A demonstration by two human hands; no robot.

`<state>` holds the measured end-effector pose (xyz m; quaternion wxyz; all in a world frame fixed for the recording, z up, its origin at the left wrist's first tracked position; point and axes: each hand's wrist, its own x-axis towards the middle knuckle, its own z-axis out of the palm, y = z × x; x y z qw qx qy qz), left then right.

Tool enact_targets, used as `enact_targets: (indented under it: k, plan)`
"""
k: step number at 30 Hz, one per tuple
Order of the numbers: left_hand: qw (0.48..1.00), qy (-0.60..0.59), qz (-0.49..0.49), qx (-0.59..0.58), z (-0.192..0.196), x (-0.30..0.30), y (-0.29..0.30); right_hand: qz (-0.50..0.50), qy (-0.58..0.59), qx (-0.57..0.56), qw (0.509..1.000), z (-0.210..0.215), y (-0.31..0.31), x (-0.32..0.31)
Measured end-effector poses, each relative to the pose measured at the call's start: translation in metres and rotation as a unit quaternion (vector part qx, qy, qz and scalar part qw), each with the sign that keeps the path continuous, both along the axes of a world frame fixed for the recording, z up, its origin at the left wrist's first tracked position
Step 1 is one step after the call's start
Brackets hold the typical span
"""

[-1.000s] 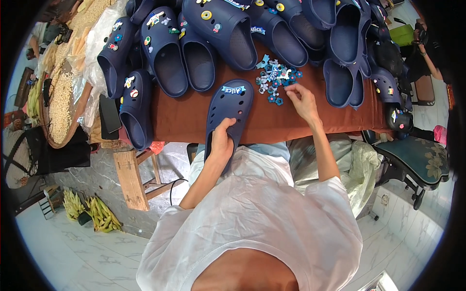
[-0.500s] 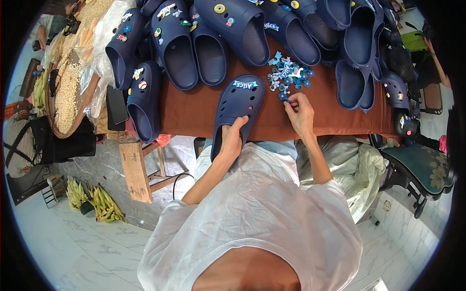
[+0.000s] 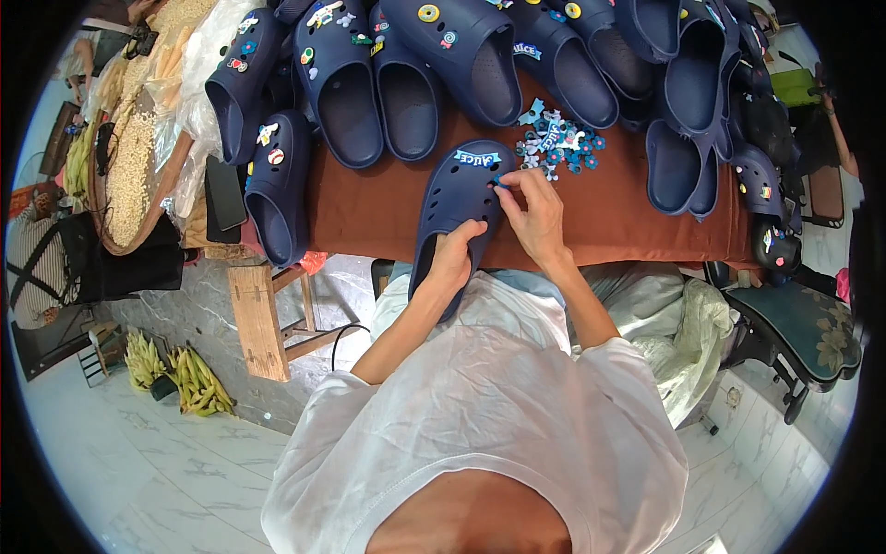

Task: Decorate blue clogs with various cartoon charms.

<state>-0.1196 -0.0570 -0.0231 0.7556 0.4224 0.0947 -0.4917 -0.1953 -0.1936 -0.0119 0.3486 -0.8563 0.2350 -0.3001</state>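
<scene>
A navy foam clog (image 3: 445, 192) lies tilted at the table's near edge, toe pointing away from me. A blue-and-white lettered charm (image 3: 477, 160) is fixed across its toe. My left hand (image 3: 450, 263) grips the clog at its opening, thumb on top and fingers inside, partly hidden. With thumb and forefinger together, my right hand (image 3: 537, 214) pinches a small blue charm (image 3: 500, 182), probably a flower, against the right side of the clog's upper near its holes. Just beyond that hand sits a pile of blue and white charms (image 3: 574, 157).
Several navy clogs with charms (image 3: 341, 102) line the far side of the brown cloth-covered table (image 3: 609, 226). A dark phone (image 3: 224, 194) lies at the left, near a tray of pale kernels (image 3: 129, 198). An office chair (image 3: 794, 323) stands right, a wooden stool (image 3: 258, 323) left.
My right hand has moved left from the charm pile to the clog, bringing a small blue charm. My left hand keeps its hold on the clog.
</scene>
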Motion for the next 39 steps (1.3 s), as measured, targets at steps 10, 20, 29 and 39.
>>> enact_targets:
  k: [10, 20, 29, 39]
  plan:
    - [1.000, -0.024, 0.001, 0.001, -0.007, -0.005, 0.004, 0.043, -0.003, 0.089, 0.995, 0.008, -0.003, 0.004]
    - [0.977, -0.111, -0.078, 0.163, 0.014, -0.022, 0.006, 0.018, 0.062, 0.284, 0.957, 0.012, -0.016, 0.000]
    - [0.975, -0.135, -0.086, 0.152, 0.006, -0.026, 0.007, 0.029, 0.024, 0.383, 0.923, 0.000, -0.023, -0.007]
    - [0.972, -0.119, -0.126, 0.158, 0.009, -0.024, 0.007, 0.039, 0.062, 0.464, 0.883, -0.011, -0.039, -0.011]
